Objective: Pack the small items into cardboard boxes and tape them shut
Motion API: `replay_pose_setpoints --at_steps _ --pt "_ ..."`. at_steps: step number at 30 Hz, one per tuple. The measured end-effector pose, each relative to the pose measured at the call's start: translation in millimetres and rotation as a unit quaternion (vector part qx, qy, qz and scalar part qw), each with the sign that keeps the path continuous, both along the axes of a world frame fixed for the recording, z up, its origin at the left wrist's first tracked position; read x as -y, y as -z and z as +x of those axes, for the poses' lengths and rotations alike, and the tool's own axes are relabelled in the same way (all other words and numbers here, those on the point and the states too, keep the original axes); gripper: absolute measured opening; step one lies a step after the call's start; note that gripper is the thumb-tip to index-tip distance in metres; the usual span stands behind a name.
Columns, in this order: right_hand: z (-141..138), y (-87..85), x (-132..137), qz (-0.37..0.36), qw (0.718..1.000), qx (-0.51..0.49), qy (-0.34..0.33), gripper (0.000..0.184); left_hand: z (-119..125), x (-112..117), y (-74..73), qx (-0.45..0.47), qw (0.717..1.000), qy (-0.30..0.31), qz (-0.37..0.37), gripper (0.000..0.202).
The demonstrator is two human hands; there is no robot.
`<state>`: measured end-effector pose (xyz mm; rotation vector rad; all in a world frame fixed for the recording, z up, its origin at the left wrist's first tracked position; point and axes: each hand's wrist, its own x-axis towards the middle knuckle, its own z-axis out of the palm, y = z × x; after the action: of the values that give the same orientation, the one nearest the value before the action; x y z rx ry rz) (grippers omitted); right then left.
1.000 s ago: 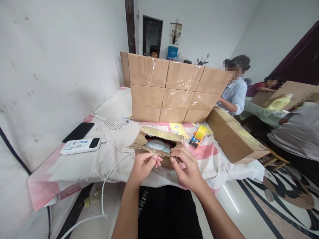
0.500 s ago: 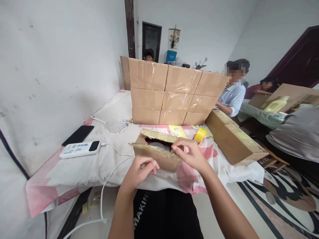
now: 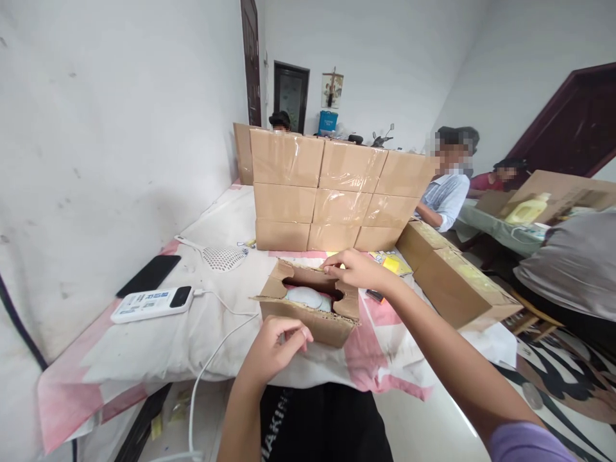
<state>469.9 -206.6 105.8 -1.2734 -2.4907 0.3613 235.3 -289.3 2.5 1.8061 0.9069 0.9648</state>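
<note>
A small open cardboard box sits at the near edge of the cloth-covered table, with a pale round object inside. My left hand rests against the box's near wall, fingers curled loosely and holding nothing that I can see. My right hand reaches over the box and pinches its far flap. A yellow tape dispenser lies just beyond my right hand, partly hidden by it.
A wall of taped cardboard boxes stands across the table's middle. Two longer boxes lie at the right. A white power bank with cable, a black phone and a swatter lie at left. People sit behind and to the right.
My right hand left the near flap and moved across the box to its far flap. My left hand let go of the flap and dropped to the box's front. The view tilted down.
</note>
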Motion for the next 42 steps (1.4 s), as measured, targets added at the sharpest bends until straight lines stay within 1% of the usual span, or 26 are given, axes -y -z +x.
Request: replay_pose_setpoints --at_steps 3,5,7,9,12,15,17,20,22,23,24,25,26,27,28,30,32,33,38,40,42 --pt "1.5 -4.3 -3.1 -0.039 0.999 0.016 -0.002 0.021 -0.2 0.3 -0.5 -0.013 1.0 -0.007 0.006 0.03" --pt "1.1 -4.3 -6.8 -0.056 0.998 0.011 -0.002 0.018 -0.7 1.4 -2.4 -0.013 1.0 -0.012 0.014 0.03" --pt "0.2 -3.5 -10.2 -0.071 0.997 0.013 -0.017 0.018 -1.2 2.9 -4.4 -0.007 1.0 -0.013 0.02 0.031" --pt "-1.2 -3.5 -11.6 -0.064 0.997 0.028 -0.031 0.018 -1.3 4.1 -5.8 -0.001 1.0 -0.011 0.023 0.031" --pt "-4.5 -7.6 -8.8 -0.027 0.996 0.076 -0.032 0.018 0.1 4.3 -6.4 0.0 0.999 -0.011 0.03 0.031" --pt "-8.2 -15.8 -3.5 0.004 0.991 0.131 -0.013 0.017 2.9 3.7 -5.3 -0.002 0.999 -0.014 0.043 0.032" --pt "-10.2 -21.3 -2.0 0.008 0.987 0.163 0.007 0.017 4.8 4.2 -4.0 0.006 0.998 -0.017 0.06 0.033" --pt "-11.5 -27.1 -4.7 -0.006 0.979 0.201 0.025 0.016 7.7 6.0 -5.8 0.036 0.992 -0.036 0.113 0.033" --pt "-11.1 -29.1 -8.6 -0.018 0.977 0.21 0.016 0.014 10.7 5.4 -13.4 0.059 0.977 -0.09 0.186 0.029" --pt "-10.6 -29.6 -10.6 -0.022 0.977 0.211 0.011 0.013 12.7 3.6 -19.5 0.063 0.962 -0.127 0.232 0.027" --pt "-9.9 -29.9 -12.7 -0.024 0.977 0.212 0.005 0.013 15.2 0.6 -26.9 0.053 0.944 -0.164 0.281 0.025" --pt "-9.0 -29.8 -14.7 -0.026 0.977 0.214 -0.002 0.014 18.1 -3.9 -35.2 0.027 0.924 -0.197 0.326 0.023" --pt "-8.0 -29.3 -16.6 -0.025 0.976 0.216 -0.009 0.015 21.2 -9.6 -43.5 -0.015 0.907 -0.216 0.361 0.021" --pt "-6.9 -28.4 -18.5 -0.024 0.976 0.218 -0.017 0.015 24.5 -16.2 -51.3 -0.069 0.894 -0.218 0.384 0.019" --pt "-5.7 -27.2 -20.4 -0.022 0.975 0.219 -0.026 0.016 27.8 -23.3 -57.9 -0.127 0.885 -0.208 0.397 0.019" --pt "-3.1 -24.1 -23.8 -0.016 0.976 0.212 -0.041 0.018 33.9 -36.5 -66.2 -0.223 0.875 -0.164 0.398 0.027" --pt "-0.7 -20.9 -26.5 -0.017 0.979 0.198 -0.04 0.021 38.3 -44.7 -68.6 -0.28 0.872 -0.124 0.383 0.034" --pt "0.3 -19.6 -27.5 -0.02 0.981 0.192 -0.035 0.021 39.6 -46.3 -68.4 -0.298 0.871 -0.114 0.374 0.037" --pt "3.9 -16.7 -33.5 -0.029 0.982 0.183 -0.025 0.017 37.2 -37.7 -67.3 -0.367 0.865 -0.093 0.329 0.046" --pt "4.8 -16.3 -36.1 -0.029 0.983 0.177 -0.029 0.018 34.7 -34.2 -69.0 -0.377 0.862 -0.097 0.326 0.043" --pt "4.6 -16.9 -36.3 -0.032 0.985 0.167 -0.036 0.019 33.6 -33.2 -71.7 -0.379 0.865 -0.107 0.312 0.046"
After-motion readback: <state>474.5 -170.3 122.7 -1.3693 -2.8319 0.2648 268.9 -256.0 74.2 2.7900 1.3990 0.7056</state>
